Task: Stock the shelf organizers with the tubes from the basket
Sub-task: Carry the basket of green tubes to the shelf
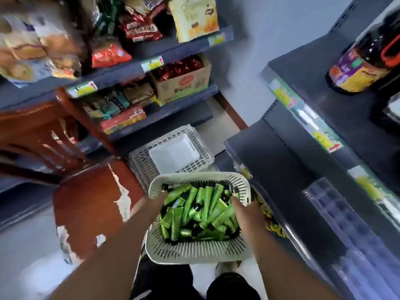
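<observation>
Two hands carry the basket (pixel 194 250) in front of the person's legs. The left hand (pixel 159 200) clasps its left rim and the right hand (pixel 249 212) its right rim, fingers hooked over the edge with their tips lost among the contents. Green tubes (pixel 201 211) with dark caps lie heaped inside, too jumbled to count. Blur smears the grey shelf (pixel 281 169) on the right, where a dark bottle (pixel 363 63) is cut off by the frame edge. A white crate (pixel 173 152) sits on the floor just beyond the basket.
</observation>
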Tool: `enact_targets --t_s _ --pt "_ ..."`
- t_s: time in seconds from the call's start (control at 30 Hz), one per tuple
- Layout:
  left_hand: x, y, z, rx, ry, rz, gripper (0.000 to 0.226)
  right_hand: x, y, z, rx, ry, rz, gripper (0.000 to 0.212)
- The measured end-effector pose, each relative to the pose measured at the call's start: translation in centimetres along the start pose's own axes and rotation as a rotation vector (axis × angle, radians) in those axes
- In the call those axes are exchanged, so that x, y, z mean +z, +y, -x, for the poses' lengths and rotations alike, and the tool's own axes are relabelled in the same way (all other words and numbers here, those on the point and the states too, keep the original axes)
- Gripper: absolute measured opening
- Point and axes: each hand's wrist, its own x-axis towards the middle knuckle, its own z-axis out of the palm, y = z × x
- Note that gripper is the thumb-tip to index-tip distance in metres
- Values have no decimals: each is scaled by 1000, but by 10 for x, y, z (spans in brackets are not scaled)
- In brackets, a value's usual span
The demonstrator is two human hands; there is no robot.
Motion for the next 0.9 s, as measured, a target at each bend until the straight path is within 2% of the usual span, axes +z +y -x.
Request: enact_targets --t_s 0.07,0.2,0.33,0.53,0.67,0.8,0.9 --pt "20 -3 6 -68 56 -28 77 5 11 -22 -24 -58 8 76" --pt "68 -7 2 -117 50 -150 79 19 33 -73 26 -199 -121 72" --pt "111 -25 -22 -172 60 -23 72 40 56 -128 55 -344 -84 74" --pt "176 -71 -89 -215 180 239 83 90 65 -214 -53 -291 75 72" --pt "216 -107 -146 -219 87 249 81 144 91 -276 -87 -267 131 83" --pt "249 -132 -220 -142 6 221 81 202 106 -343 -113 -338 220 71" --pt "267 -132 -283 -154 39 255 86 243 107 -399 -145 -337 191 75"
